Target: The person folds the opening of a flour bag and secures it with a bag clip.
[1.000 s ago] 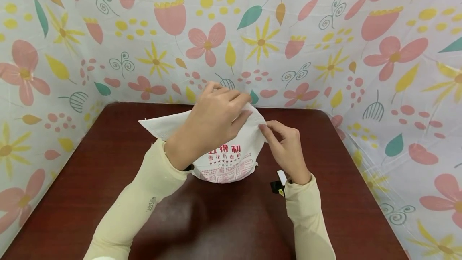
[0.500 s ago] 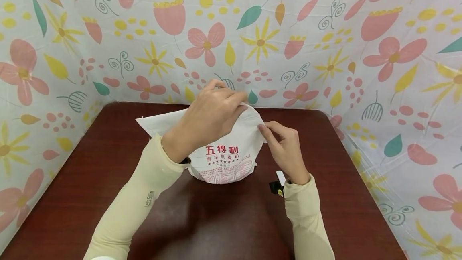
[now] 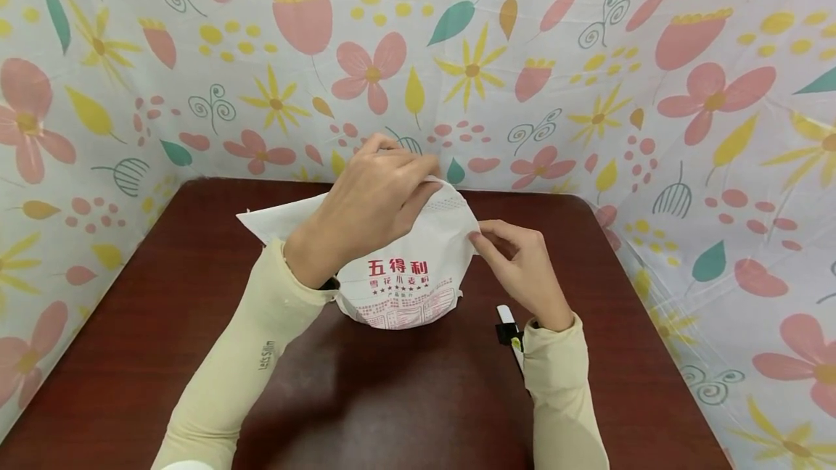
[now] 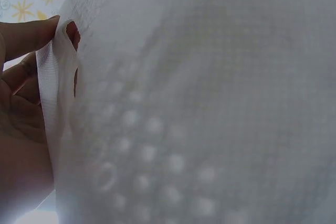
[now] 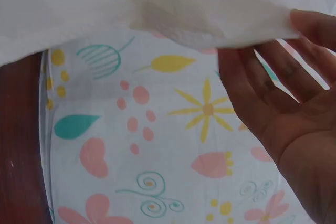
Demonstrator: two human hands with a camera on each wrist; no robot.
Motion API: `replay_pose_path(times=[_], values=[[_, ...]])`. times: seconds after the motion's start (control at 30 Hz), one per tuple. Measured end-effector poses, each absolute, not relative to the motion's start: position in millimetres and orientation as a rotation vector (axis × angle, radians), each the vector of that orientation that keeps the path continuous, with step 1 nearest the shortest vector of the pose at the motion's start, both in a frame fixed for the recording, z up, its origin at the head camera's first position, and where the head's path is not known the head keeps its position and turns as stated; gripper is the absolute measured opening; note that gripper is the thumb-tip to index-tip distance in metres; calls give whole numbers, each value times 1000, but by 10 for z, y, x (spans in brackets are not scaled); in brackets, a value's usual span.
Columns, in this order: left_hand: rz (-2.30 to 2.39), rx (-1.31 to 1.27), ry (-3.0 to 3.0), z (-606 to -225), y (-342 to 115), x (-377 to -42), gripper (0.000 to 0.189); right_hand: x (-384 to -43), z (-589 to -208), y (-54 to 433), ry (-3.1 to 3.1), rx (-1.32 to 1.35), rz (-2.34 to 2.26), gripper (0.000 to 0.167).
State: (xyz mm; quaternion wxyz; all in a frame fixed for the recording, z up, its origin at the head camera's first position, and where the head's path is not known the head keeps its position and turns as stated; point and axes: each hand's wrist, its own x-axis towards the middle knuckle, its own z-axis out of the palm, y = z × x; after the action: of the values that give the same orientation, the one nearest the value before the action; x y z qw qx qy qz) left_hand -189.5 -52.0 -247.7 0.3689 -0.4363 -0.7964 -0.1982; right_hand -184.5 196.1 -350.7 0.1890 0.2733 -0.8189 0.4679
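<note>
A white flour bag (image 3: 418, 238) with red Chinese lettering stands over the middle of the table, its lower end rounded and near the tabletop. My left hand (image 3: 372, 198) pinches its top edge between thumb and fingers; the left wrist view shows this left hand (image 4: 23, 77) on the folded white fabric (image 4: 210, 103), with small gaps at the fold. My right hand (image 3: 519, 260) pinches the bag's right edge. In the right wrist view the thumb and fingers of the right hand (image 5: 294, 108) hold the hem of the bag (image 5: 199, 14). The inside of the bag is hidden.
The dark red-brown table (image 3: 183, 325) extends around the bag. A curtain with a floral print (image 3: 470, 78) closes off the back and both sides. Beside the right wrist is a white strip with a black part (image 3: 507, 334) and a yellow spot.
My left hand has shifted a little left and up with the bag's top edge, and more of the lettering shows. My right hand keeps its pinch on the right edge.
</note>
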Motion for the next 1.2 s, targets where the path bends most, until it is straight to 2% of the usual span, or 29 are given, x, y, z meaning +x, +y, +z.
replay_pose_path(times=[0.13, 0.33, 0.83, 1.07, 1.2], values=[[-521, -1123, -2042, -2473, -521, -1894, 18, -1828, -3491, 2005, -2324, 750, 1319, 13], [-513, -1119, -2048, -2449, -534, -1888, 16, -1826, -3460, 2013, -2303, 681, 1322, 7], [-366, -1084, -2057, -2458, -546, -1843, 16, -1816, -3454, 2011, -2319, 721, 1272, 5], [-359, -1094, -2062, -2467, -560, -1759, 14, -1806, -3430, 2007, -2363, 693, 1196, 13], [-375, -1095, -2117, -2484, -571, -1723, 13, -1812, -3447, 1963, -2323, 705, 1222, 22]])
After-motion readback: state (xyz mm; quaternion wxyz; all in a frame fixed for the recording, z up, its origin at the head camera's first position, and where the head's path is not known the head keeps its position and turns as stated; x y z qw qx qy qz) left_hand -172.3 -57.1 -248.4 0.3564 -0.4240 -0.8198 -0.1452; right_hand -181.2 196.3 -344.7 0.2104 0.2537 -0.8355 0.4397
